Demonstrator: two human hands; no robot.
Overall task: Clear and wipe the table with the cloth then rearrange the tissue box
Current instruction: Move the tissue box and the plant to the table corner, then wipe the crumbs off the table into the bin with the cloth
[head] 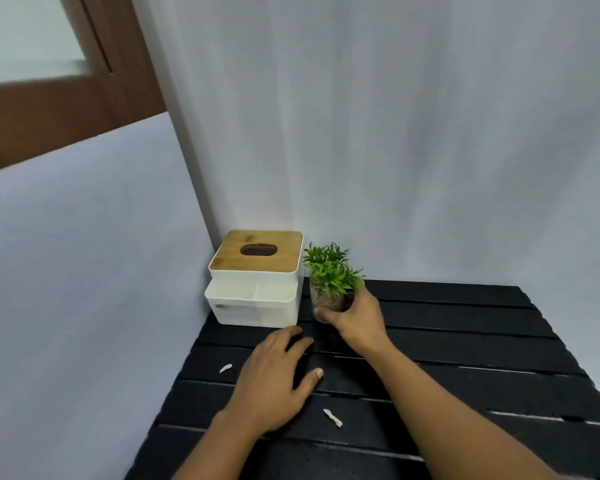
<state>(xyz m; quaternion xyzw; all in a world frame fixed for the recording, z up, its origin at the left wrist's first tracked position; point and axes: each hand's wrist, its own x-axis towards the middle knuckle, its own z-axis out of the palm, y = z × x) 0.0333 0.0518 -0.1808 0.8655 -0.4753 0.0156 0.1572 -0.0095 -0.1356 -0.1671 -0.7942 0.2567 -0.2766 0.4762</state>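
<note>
Gripping is done by the right hand (355, 318) alone: its grip is wrapped around the small glass pot of the green plant (331, 282), thumb across the near side and fingers curled behind, just to the right of the tissue box (255, 278). Whether the pot rests on the tabletop (465, 344) or is raised a little off it cannot be told. Nearer the camera than the tissue box, the left hand (274, 375) lies spread and flat on the dark slats, its grip wide and holding nothing.

Judging by this, the clearing step is only under way. The tissue box sits in the far left corner of the tabletop, against the white backdrop, with its wooden lid on. Two small white scraps remain: one scrap (226, 368) just left of the left hand, in front of the tissue box, and another scrap (333, 418) further toward the camera from it. No cloth is in sight, so wiping looks not yet begun, and rearranging the box is left too.

For room, the slats to the right of the tissue box are bare all the way to the right edge, a broad place to set things. Left of and behind the box there is none: the backdrop stands close on both sides, and the left edge of the tabletop runs just beside it.
</note>
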